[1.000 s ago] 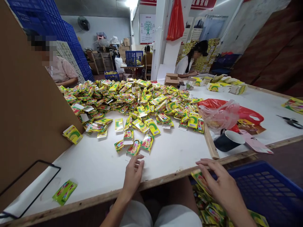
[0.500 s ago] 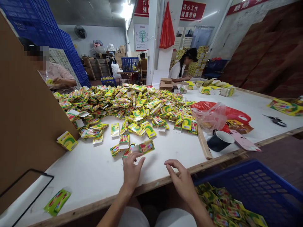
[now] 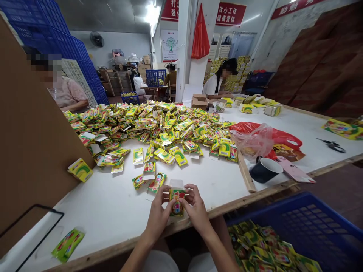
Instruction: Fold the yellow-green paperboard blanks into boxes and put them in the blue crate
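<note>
Between both hands, just above the table's front edge, is a small yellow-green printed carton (image 3: 177,200) with its white top flap standing up. My left hand (image 3: 160,209) grips its left side, thumb on the front face. On the right side my right hand (image 3: 196,207) closes on it the same way, thumb also on the front. Two or three similar cartons (image 3: 157,183) lie just beyond my left hand. A large heap of these small cartons (image 3: 147,121) covers the table farther back, some with flaps open.
A blue crate (image 3: 312,215) of small packets is at lower right. A dark mug (image 3: 265,170), a wooden strip (image 3: 246,172), plastic bags (image 3: 255,139) and scissors (image 3: 334,145) lie to the right. A brown cardboard panel (image 3: 36,143) and a green packet (image 3: 68,244) are left. Co-workers sit beyond.
The carton, earlier tilted sideways at my left fingertips, is now upright near the front edge. My right hand has moved left and taken hold of it too.
</note>
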`<state>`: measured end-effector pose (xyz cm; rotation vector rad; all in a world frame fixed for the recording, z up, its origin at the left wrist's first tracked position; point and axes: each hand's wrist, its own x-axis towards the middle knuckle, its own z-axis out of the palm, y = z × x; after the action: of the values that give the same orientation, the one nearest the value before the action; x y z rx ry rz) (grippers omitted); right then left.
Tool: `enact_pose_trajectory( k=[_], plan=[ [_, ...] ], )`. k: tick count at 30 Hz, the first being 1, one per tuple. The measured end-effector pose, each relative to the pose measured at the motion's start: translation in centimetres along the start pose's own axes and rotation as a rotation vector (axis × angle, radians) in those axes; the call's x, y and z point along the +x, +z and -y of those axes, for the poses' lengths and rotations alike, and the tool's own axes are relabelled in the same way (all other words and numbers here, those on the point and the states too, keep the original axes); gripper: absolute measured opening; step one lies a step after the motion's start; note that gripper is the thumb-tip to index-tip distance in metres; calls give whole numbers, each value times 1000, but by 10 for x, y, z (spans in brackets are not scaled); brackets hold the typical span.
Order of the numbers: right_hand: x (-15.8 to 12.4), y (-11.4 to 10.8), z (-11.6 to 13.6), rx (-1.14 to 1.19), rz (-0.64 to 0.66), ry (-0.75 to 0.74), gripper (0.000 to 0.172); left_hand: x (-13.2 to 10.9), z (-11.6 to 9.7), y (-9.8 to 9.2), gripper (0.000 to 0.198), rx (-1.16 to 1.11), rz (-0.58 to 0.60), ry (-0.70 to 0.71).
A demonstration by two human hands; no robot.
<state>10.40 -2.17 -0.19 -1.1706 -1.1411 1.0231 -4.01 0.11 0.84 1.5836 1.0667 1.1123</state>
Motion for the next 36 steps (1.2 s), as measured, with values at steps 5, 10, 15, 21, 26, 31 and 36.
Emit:
enact_pose_trajectory(
  k=[5, 10, 15, 21, 26, 31, 36],
  plan=[
    [4, -8, 1, -104, 115, -4, 18, -2, 1, -3, 24, -100, 121, -94],
    [20, -9, -1, -178, 88, -82, 16, -1, 3, -4, 20, -78, 99, -56],
    [21, -4, -3, -87, 5, -94, 20, -7, 5, 5, 35, -135, -23, -16],
    [12, -4, 5, -164, 102, -172, 14, -7, -8, 1, 18, -2, -32, 18],
    [11, 2, 11, -190, 75, -169, 15, -6, -10, 3, 16, 7, -122, -16],
    [17, 8, 18, -265, 55, -116, 12, -6, -6, 5, 18, -12, -178, -74],
    [21, 7, 19, -245, 56, -101, 16, -4, -5, 5, 17, -30, -178, -70]
  ],
)
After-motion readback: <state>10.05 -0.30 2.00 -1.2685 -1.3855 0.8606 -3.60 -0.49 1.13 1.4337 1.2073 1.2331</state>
